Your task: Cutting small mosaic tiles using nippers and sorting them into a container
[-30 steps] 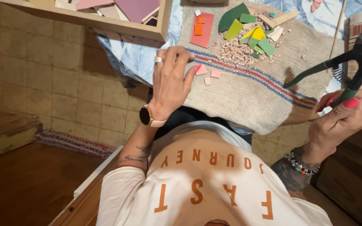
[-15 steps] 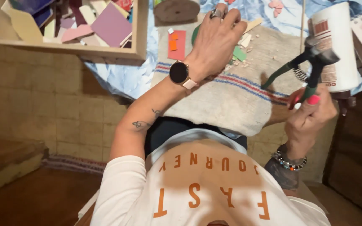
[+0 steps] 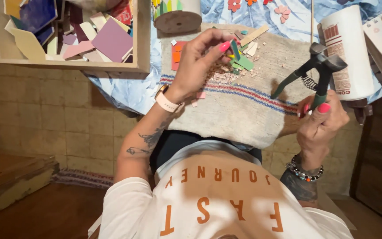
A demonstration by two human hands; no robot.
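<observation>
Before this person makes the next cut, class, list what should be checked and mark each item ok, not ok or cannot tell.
1. Green tile piece pinched firmly in the left hand: ok, thumb and fingers close on it.
2. Tile nippers gripped in the right hand: ok, the fingers wrap one green handle.
3. Nippers open enough for the piece: cannot tell, though the handles are spread.
4. Hands apart until the piece is lined up: ok, the cloth lies between them.
5. Cloth under the work to catch chips: ok, crumbs already lie on it.
6. White container clear of the nippers: not ok, it stands right beside them.
</observation>
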